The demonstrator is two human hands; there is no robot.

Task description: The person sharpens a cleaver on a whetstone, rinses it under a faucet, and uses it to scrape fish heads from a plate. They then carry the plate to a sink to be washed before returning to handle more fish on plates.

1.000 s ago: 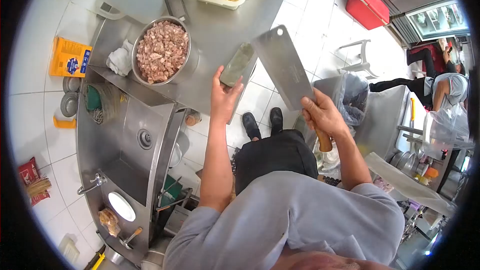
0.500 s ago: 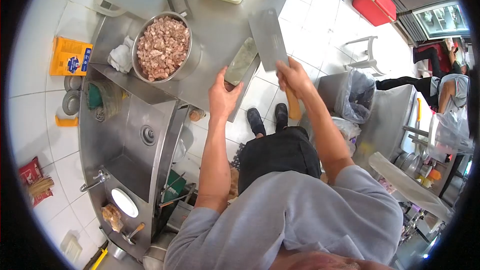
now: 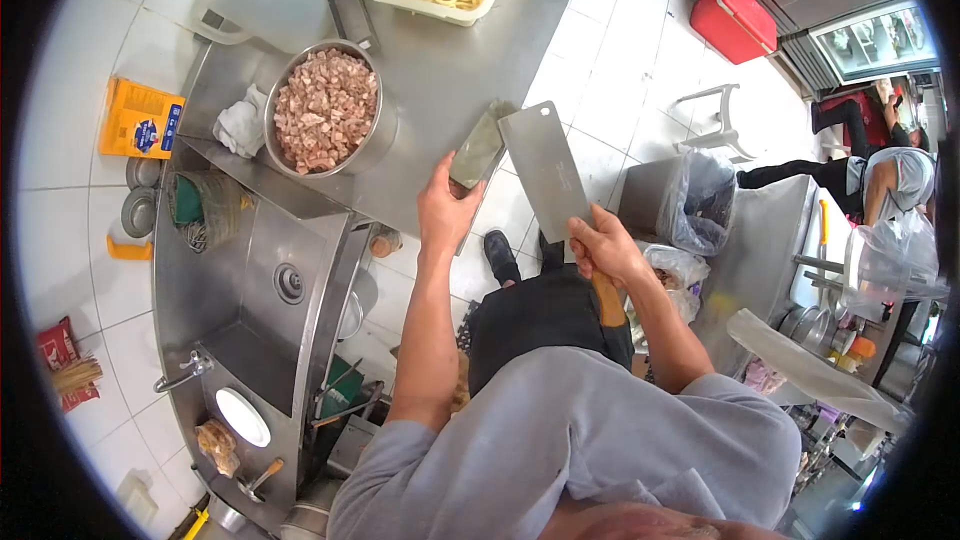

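My left hand (image 3: 447, 202) grips the near end of a grey-green sharpening stone (image 3: 479, 148), thumb on one side and fingers on the other, at the edge of the steel counter (image 3: 440, 70). A cleaver (image 3: 545, 165) with a broad, rectangular blade and a wooden handle is in my right hand (image 3: 605, 246). My right fingers wrap the handle where it meets the blade. The blade's far end points up and left, its corner close beside the stone's upper end. Left of the stone, a steel pot (image 3: 388, 130) holds chopped pinkish meat (image 3: 327, 110).
A white basket (image 3: 440, 10) of thick noodles stands at the counter's far end. Near the pot are a plastic jug (image 3: 270, 0) and a white cloth (image 3: 240, 122). The steel sink (image 3: 270, 210) lies left. Rightward are a lined bin (image 3: 697, 202), a plastic stool (image 3: 715, 125) and another person (image 3: 893, 180).
My right hand has drawn the cleaver down toward my body, so its blade now sits lower beside the stone. My left hand still holds the stone.
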